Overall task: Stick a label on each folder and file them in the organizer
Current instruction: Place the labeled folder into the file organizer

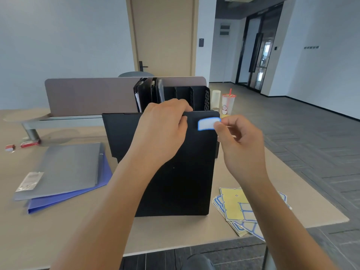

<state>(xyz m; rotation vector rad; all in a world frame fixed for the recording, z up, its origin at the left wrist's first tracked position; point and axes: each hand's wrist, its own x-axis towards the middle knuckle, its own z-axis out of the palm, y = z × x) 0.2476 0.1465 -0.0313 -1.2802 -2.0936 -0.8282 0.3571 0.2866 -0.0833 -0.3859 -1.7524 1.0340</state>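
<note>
A black folder [181, 172] stands upright on the desk in front of me. My left hand [163, 129] grips its top edge near the middle. My right hand [239, 141] pinches a white label with a blue border [206, 124] against the folder's top right corner. Behind the folder stands a black mesh organizer [196, 96]; several dark folders [149, 92] fill its left slots, and its right slots look empty. A grey folder [66, 168] lies on a blue folder [78, 197] at the left of the desk.
Label sheets [236, 209] lie fanned out at the right, near the desk's front edge. A plastic cup with a red straw [228, 103] and a pale bottle [215, 98] stand right of the organizer. A grey divider panel [87, 94] runs along the back. A small plastic bag [30, 181] rests on the grey folder.
</note>
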